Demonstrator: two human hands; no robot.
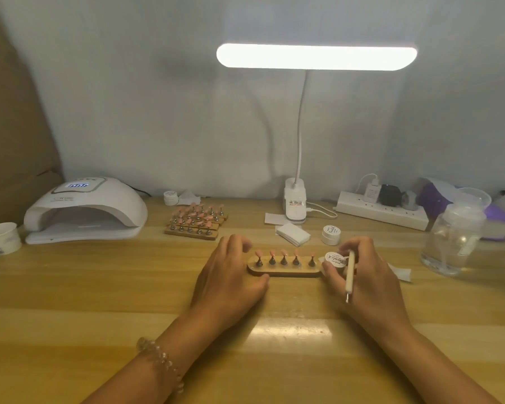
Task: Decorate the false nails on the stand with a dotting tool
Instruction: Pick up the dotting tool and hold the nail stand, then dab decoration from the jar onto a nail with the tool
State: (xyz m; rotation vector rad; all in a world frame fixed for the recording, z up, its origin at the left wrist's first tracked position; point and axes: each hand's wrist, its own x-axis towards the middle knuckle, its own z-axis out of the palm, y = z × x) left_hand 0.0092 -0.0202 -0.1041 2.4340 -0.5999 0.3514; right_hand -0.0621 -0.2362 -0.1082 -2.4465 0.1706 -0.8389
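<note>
A wooden stand (286,272) lies in the middle of the table with several pink false nails (284,253) upright on dark holders. My left hand (231,275) rests at its left end, thumb against the front edge and fingers curled over the back. My right hand (368,275) sits at the right end, pinching a small white gel jar (335,259) between thumb and fingers. The same hand also holds a wooden dotting tool (350,272), its metal tip (347,297) pointing toward me.
A white nail lamp (85,211) and paper cup (2,237) stand at the left. More stands with pink nails (197,220) sit behind. A lit desk lamp (295,204), wipes (292,234), another jar (331,234), power strip (382,209) and glass jar (452,240) are at the right.
</note>
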